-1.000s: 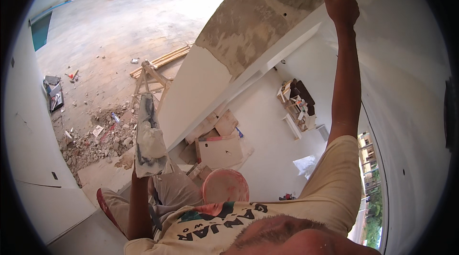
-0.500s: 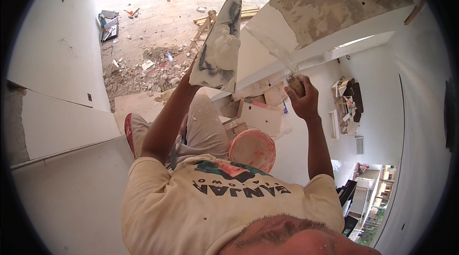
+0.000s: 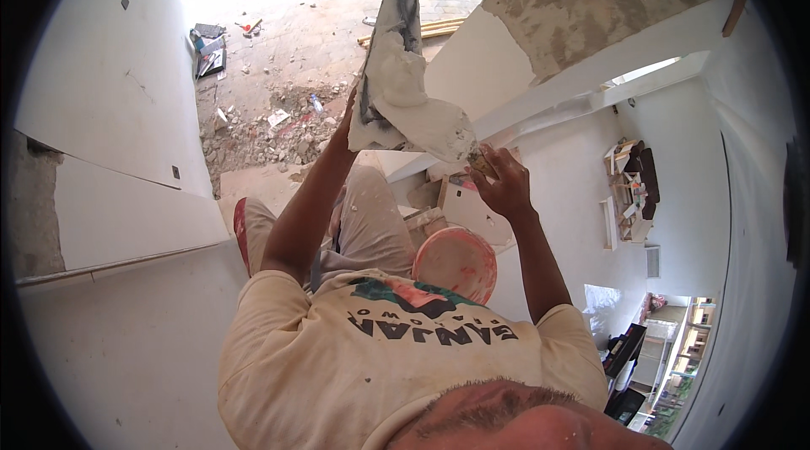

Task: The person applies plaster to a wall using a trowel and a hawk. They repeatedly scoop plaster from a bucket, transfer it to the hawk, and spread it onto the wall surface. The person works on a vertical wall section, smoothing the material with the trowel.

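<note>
My left hand [image 3: 349,117] holds up a long, narrow plastering float [image 3: 407,7], grey and smeared; its fingers are mostly hidden behind the float. A thick mound of wet white plaster [image 3: 400,83] lies on the float's face. In my right hand [image 3: 506,183] is a plaster trowel, gripped by its dirty handle. The trowel blade [image 3: 445,131], coated with plaster, lies against the lower right part of the float, touching the plaster there.
Beside my knee stands a round bucket [image 3: 456,264] with a red, plaster-stained rim. Rubble [image 3: 278,125] covers the ground ahead on the left. Patchy bare plaster [image 3: 582,7] shows on the surface at upper right. White walls rise on both sides; a cluttered shelf [image 3: 629,193] is at right.
My right hand has moved left and slightly down, bringing the trowel blade from apart onto the float. The float has shifted slightly left and up.
</note>
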The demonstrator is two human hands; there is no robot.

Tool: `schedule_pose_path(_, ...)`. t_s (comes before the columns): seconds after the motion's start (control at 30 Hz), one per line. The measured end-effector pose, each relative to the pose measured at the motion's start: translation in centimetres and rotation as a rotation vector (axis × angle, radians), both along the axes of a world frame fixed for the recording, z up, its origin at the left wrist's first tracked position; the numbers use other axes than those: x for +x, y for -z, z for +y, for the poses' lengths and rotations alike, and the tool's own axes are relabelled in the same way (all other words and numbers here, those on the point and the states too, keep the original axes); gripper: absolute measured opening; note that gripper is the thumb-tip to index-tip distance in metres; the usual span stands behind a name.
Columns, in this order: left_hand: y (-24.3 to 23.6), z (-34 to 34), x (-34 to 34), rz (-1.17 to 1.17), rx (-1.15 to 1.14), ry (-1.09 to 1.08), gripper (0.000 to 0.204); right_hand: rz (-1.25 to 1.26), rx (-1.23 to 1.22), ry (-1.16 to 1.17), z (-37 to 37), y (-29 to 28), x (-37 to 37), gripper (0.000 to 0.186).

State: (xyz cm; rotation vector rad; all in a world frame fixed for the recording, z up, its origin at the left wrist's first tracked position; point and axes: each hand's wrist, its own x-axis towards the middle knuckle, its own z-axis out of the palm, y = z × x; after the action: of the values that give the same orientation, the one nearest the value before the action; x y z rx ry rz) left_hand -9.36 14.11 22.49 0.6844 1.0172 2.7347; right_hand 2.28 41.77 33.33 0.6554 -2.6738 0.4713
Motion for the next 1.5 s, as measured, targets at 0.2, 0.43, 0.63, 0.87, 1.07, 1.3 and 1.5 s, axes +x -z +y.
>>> schedule_pose_path(0.2,2.3,1.3,-1.8,-0.131,0.247,0.219,0.053,0.130,-0.041,0.042,-1.4,0.6,-2.5,0.044)
schedule_pose_path(0.43,1.7,2.6,-3.1,-0.113,0.286,0.273,0.050,0.264,-0.068,0.112,-3.2,-0.4,-3.3,0.044)
schedule_pose_path(0.63,0.7,3.8,-3.9,-0.063,0.393,0.394,0.048,0.320,-0.019,0.162,-2.1,-2.4,-3.8,0.046)
schedule_pose_path(0.87,-7.6,6.4,-6.1,0.060,0.265,0.375,0.044,0.344,0.080,0.279,0.3,-8.9,-6.4,0.047)
schedule_pose_path(1.07,-20.0,12.2,-14.1,-0.050,0.278,0.327,0.039,0.459,0.227,0.402,4.4,-22.6,-12.6,0.046)
schedule_pose_path(1.3,-33.8,17.4,-23.6,-0.273,0.200,0.171,0.039,0.457,0.402,0.587,3.9,-38.2,-22.0,0.065)
schedule_pose_path(1.5,-46.2,23.2,-28.1,-0.124,0.277,0.254,0.041,0.850,1.182,0.742,12.7,-53.7,-31.8,0.030)
